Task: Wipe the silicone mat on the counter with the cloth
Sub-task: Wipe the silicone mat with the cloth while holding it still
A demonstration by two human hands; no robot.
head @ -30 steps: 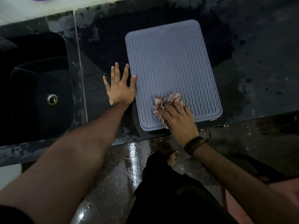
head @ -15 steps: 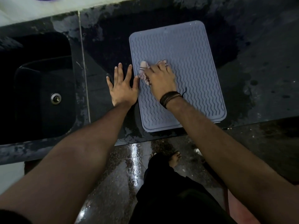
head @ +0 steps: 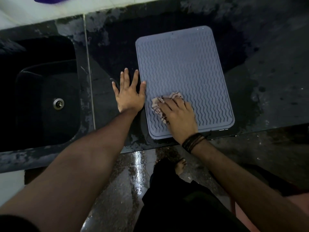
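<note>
A grey silicone mat (head: 184, 67) with a wavy ribbed surface lies on the dark wet counter (head: 267, 81), its near edge close to the counter's front. My right hand (head: 178, 118) presses a crumpled pale striped cloth (head: 158, 104) onto the mat's near left part, fingers spread over it. My left hand (head: 129, 94) lies flat on the counter beside the mat's left edge, fingers straight, the thumb touching that edge.
A dark sink (head: 41, 91) with a metal drain (head: 58, 103) is set into the counter at the left. A purple thing (head: 48, 0) shows at the top left edge. Below the counter are a wet shiny floor (head: 133, 173) and my foot (head: 180, 166).
My right hand has slid the cloth from the mat's middle left back toward the near edge. The left hand has stayed flat in place.
</note>
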